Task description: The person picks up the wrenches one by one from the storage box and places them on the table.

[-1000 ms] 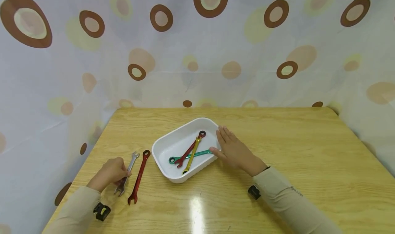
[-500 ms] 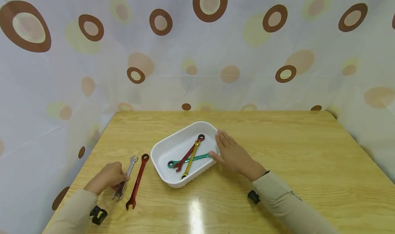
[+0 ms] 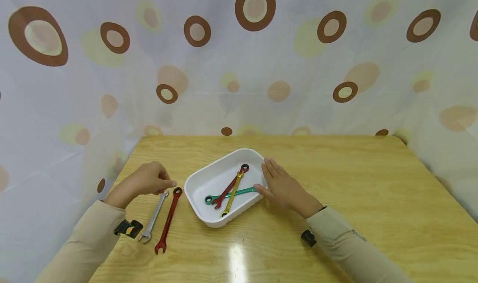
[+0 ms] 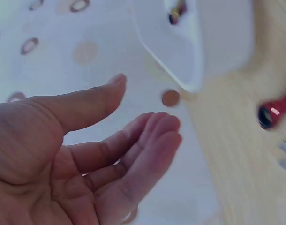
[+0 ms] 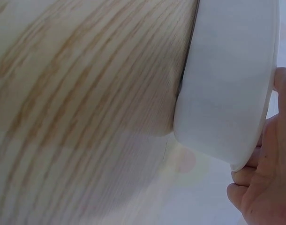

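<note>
My left hand [image 3: 151, 178] hovers above the far ends of two wrenches on the table. The left wrist view shows it holding nothing, its thumb apart from loosely bent fingers. Below it lies a silver wrench [image 3: 154, 220], its far end partly behind the hand. Beside that is a red ratchet wrench [image 3: 169, 220]. My right hand [image 3: 285, 187] rests against the right end of a white plastic bin [image 3: 201, 176], fingers straight, thumb over the rim. Inside the bin, a yellow wrench [image 3: 234, 193] crosses a red wrench [image 3: 226, 190] and a green wrench [image 3: 242, 191].
All of this stands on a wooden table [image 3: 354, 216]. A patterned cloth [image 3: 291, 59] hangs behind it and along both sides. A black wrist strap piece [image 3: 128, 228] shows at the left sleeve, and another black piece [image 3: 308, 237] at the right.
My left hand has let go of the silver wrench and moved up and away along it, toward its far end. The right hand stays at the bin.
</note>
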{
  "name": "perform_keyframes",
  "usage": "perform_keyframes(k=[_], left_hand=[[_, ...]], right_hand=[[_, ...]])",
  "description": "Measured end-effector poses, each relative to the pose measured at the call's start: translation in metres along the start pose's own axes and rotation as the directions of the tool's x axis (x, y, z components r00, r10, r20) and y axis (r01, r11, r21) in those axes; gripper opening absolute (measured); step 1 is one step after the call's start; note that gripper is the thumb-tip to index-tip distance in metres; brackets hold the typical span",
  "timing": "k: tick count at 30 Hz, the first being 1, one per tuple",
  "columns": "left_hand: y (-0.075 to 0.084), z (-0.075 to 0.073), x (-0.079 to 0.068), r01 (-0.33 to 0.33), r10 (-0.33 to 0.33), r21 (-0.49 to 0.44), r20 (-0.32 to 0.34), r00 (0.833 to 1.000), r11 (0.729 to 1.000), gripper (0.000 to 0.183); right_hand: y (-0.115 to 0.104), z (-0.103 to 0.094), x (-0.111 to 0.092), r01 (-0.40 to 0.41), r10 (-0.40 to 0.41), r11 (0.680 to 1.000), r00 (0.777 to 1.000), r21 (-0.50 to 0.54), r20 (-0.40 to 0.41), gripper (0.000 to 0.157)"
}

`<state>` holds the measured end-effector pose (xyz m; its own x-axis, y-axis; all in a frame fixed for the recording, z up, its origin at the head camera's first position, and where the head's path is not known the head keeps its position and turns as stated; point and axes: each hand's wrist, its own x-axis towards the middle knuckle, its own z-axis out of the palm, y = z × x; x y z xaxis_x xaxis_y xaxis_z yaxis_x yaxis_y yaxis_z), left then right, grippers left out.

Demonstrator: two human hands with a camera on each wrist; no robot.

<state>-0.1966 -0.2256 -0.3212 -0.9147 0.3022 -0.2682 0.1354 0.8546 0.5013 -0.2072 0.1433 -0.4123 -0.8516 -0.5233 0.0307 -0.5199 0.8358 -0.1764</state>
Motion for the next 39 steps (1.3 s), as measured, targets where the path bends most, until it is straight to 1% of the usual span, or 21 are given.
perform_keyframes(k=[3,5,8,12,15,17,21,23,26,28,31,34,37,39], left_hand=[[0.028,-0.002,0.015,-0.049,0.048,-0.022,-0.043,0.998,0.999,0.021],[0.046,0.002,0.027,-0.084,0.082,-0.028,-0.068,0.994,0.996,0.02],[0.067,0.017,0.046,-0.13,0.129,-0.009,-0.085,0.988,0.991,0.021],[0.084,0.046,0.068,-0.146,0.147,0.022,-0.07,0.987,0.989,0.021],[0.088,0.068,0.081,-0.146,0.149,0.047,-0.058,0.987,0.988,0.02],[0.088,0.079,0.088,-0.138,0.142,0.081,-0.055,0.988,0.987,0.02],[0.09,0.093,0.096,-0.078,0.081,0.145,-0.014,0.997,0.986,0.027],[0.091,0.098,0.098,-0.047,0.045,0.141,0.018,0.999,0.989,0.029],[0.093,0.104,0.1,-0.02,0.015,0.119,0.037,0.999,0.993,0.03],[0.093,0.106,0.1,-0.015,0.013,0.111,0.018,1.0,0.994,0.029],[0.093,0.108,0.101,-0.028,0.033,0.148,-0.032,0.999,0.989,0.031],[0.092,0.108,0.102,-0.036,0.05,0.187,-0.067,0.997,0.982,0.032],[0.09,0.109,0.103,-0.037,0.054,0.2,-0.081,0.995,0.979,0.032],[0.09,0.109,0.103,-0.041,0.056,0.186,-0.078,0.995,0.982,0.032]], right_hand=[[0.001,0.0,0.001,-0.008,0.008,1.0,1.0,0.006,0.011,0.08],[0.002,-0.002,0.003,-0.015,0.015,1.0,1.0,0.006,0.009,0.08],[0.004,-0.006,0.005,-0.021,0.021,1.0,1.0,0.01,0.001,0.08],[0.007,-0.006,0.007,-0.019,0.019,1.0,1.0,0.013,0.004,0.08],[0.009,-0.004,0.007,-0.018,0.018,1.0,1.0,0.017,0.008,0.081],[0.01,-0.003,0.008,-0.015,0.014,1.0,1.0,0.02,0.008,0.08],[0.009,-0.003,0.008,0.0,0.001,1.0,1.0,0.023,-0.01,0.078],[0.01,-0.004,0.007,0.0,0.0,1.0,1.0,0.005,-0.016,0.077],[0.01,-0.005,0.007,-0.005,0.005,1.0,1.0,-0.015,-0.01,0.078],[0.01,-0.005,0.006,-0.009,0.009,1.0,1.0,-0.018,0.0,0.078],[0.01,-0.006,0.006,0.003,-0.003,1.0,1.0,-0.011,-0.01,0.077],[0.008,-0.007,0.007,0.011,-0.011,1.0,1.0,-0.01,-0.019,0.077],[0.008,-0.008,0.006,0.015,-0.015,1.0,1.0,-0.016,-0.02,0.076],[0.008,-0.007,0.007,0.015,-0.015,1.0,1.0,-0.019,-0.019,0.076]])
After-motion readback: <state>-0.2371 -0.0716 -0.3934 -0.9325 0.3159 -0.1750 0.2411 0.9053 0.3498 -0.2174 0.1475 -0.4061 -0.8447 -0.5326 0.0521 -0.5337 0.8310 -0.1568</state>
